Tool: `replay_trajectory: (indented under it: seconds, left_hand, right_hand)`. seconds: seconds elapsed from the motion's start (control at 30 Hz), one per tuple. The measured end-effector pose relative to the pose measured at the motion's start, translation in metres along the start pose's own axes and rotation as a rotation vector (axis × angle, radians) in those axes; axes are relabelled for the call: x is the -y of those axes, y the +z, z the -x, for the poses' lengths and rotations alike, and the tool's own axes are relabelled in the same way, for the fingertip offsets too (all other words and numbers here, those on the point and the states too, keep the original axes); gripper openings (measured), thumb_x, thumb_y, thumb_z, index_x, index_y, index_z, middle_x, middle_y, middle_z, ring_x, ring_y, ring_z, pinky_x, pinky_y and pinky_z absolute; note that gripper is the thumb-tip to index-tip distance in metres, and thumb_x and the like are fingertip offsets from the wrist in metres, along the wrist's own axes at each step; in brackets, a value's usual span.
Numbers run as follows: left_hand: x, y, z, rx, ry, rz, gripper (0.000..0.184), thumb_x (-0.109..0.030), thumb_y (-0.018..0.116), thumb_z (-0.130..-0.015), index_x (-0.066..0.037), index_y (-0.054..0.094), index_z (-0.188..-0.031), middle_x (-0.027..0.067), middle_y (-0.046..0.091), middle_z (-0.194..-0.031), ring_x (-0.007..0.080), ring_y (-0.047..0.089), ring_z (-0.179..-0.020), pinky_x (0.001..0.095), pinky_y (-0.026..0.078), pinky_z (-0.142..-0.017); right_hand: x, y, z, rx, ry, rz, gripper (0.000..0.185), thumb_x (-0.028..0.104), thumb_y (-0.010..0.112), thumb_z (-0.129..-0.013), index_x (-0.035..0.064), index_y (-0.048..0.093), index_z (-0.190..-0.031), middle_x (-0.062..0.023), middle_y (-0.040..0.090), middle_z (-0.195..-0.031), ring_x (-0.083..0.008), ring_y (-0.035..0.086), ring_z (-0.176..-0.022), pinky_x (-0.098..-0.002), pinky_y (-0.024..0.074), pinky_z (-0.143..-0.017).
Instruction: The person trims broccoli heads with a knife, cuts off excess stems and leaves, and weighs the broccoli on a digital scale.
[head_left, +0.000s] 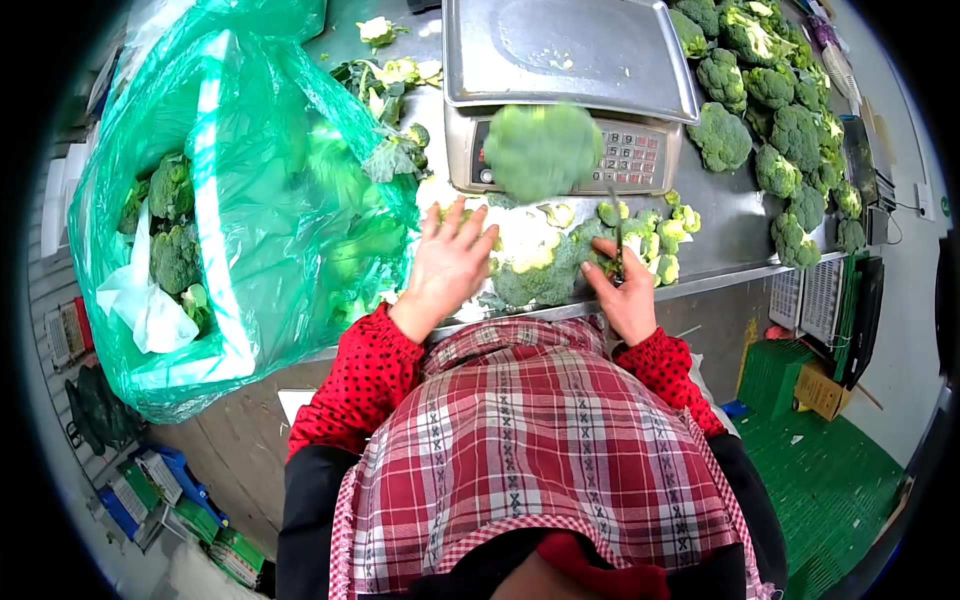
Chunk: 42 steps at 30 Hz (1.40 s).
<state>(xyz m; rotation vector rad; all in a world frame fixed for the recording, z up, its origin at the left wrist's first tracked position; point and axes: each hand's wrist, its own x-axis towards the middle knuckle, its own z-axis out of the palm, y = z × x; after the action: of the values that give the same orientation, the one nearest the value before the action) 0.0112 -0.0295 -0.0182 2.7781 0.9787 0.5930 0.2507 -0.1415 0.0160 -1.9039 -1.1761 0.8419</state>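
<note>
My left hand, fingers spread, is over the brightly lit cut broccoli pieces near the table's front edge and holds nothing. A broccoli head, smeared by motion, appears in front of the scale's display and keypad, apart from both hands. My right hand is closed around a small dark knife, its narrow blade pointing away from me. Between the hands lies another broccoli head, with small florets just beyond the right hand.
A scale with a metal pan stands at the back. To the left, a green plastic bag lines a container with broccoli inside. Trimmed leaves and stems lie beside it. Whole broccoli heads are piled on the right.
</note>
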Motion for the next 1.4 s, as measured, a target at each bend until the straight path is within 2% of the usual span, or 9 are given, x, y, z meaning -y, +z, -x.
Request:
replay_trajectory:
  seconds: [0.13,0.27,0.43,0.67,0.93,1.0,1.17,1.23,1.4]
  left_hand:
    - [0.043,-0.008,0.047,0.141,-0.105,-0.197,0.023,-0.005,0.063,-0.073,-0.006,0.061,-0.096,0.0113,0.063,-0.103,0.0272,0.047,-0.132,0.0594,0.033,-0.108]
    - [0.052,-0.029,0.074,0.143,-0.186,-0.14,0.024,-0.002,0.066,-0.069,-0.003,0.061,-0.093,0.0134,0.06,-0.108,0.0307,0.046,-0.133,0.0488,0.041,-0.105]
    - [0.03,-0.031,0.029,0.1,-0.173,0.087,0.047,0.002,0.063,-0.067,-0.003,0.057,-0.114,0.0126,0.056,-0.126,0.0344,0.045,-0.13,0.045,0.044,-0.098]
    - [0.025,-0.025,0.037,0.04,-0.301,0.105,0.04,-0.009,0.066,-0.075,-0.002,0.058,-0.114,0.0102,0.055,-0.13,0.0339,0.04,-0.135,0.0505,0.037,-0.101]
    - [0.031,-0.033,0.043,0.265,-0.357,0.011,0.057,-0.034,0.061,-0.085,-0.004,0.051,-0.133,0.0107,0.035,-0.153,0.0377,0.029,-0.142,0.0486,0.035,-0.109]
    - [0.041,-0.041,0.045,0.278,-0.286,0.021,0.05,-0.024,0.059,-0.087,0.001,0.052,-0.129,0.0118,0.037,-0.152,0.0397,0.03,-0.141,0.0464,0.033,-0.113]
    - [0.067,-0.025,0.066,0.227,-0.17,0.028,0.039,-0.003,0.055,-0.081,0.005,0.053,-0.119,0.015,0.038,-0.15,0.043,0.037,-0.136,0.0519,0.03,-0.116]
    - [0.075,-0.011,0.067,0.18,-0.234,-0.007,0.035,-0.001,0.057,-0.08,0.004,0.055,-0.115,0.0136,0.037,-0.152,0.045,0.037,-0.135,0.0549,0.03,-0.115]
    - [0.098,-0.004,0.026,0.195,-0.325,-0.28,0.035,-0.005,0.061,-0.081,0.0,0.055,-0.115,0.0113,0.033,-0.155,0.0453,0.047,-0.125,0.0491,0.044,-0.1]
  right_hand:
    - [0.0,0.009,0.0,0.074,-0.226,0.058,0.04,0.014,0.077,-0.08,-0.001,0.063,-0.114,-0.0145,0.065,-0.102,-0.0275,0.064,-0.09,-0.0339,0.0498,-0.081]
    - [0.015,0.005,-0.007,0.036,0.024,-0.023,0.046,0.014,0.081,-0.076,-0.0023,0.062,-0.114,-0.0151,0.065,-0.103,-0.0277,0.064,-0.095,-0.0344,0.05,-0.081]
    - [0.036,0.026,-0.052,0.181,-0.603,0.206,0.072,0.033,0.087,-0.068,-0.0007,0.057,-0.125,-0.0212,0.061,-0.119,-0.0356,0.063,-0.106,-0.0391,0.0528,-0.09]
    - [0.059,0.05,-0.067,0.42,-0.409,0.34,0.09,0.043,0.089,-0.06,0.0067,0.05,-0.132,-0.0245,0.059,-0.114,-0.041,0.063,-0.096,-0.0442,0.053,-0.079]
    - [0.07,0.053,-0.087,0.538,-0.275,0.05,0.072,0.025,0.088,-0.064,0.0079,0.05,-0.124,-0.0136,0.064,-0.094,-0.0254,0.065,-0.089,-0.0353,0.0511,-0.08]
    - [0.08,0.042,-0.089,0.642,0.062,0.045,0.067,0.024,0.084,-0.067,0.0076,0.049,-0.121,-0.0149,0.067,-0.095,-0.0208,0.067,-0.085,-0.0322,0.0531,-0.076]
    - [0.052,-0.014,-0.071,0.383,0.224,-0.464,0.054,0.011,0.075,-0.073,0.0073,0.048,-0.12,-0.0042,0.059,-0.079,-0.011,0.051,-0.053,-0.0262,0.0447,-0.05]
    - [0.047,-0.047,-0.065,0.279,0.338,-1.025,0.046,0.02,0.069,-0.079,0.0093,0.051,-0.12,-0.0025,0.055,-0.073,-0.0121,0.049,-0.047,-0.0268,0.0437,-0.046]
    - [0.05,-0.142,-0.108,-0.406,0.34,-1.129,0.036,0.042,0.064,-0.083,0.0141,0.056,-0.104,-0.0049,0.056,-0.08,-0.0186,0.057,-0.056,-0.038,0.0503,-0.05]
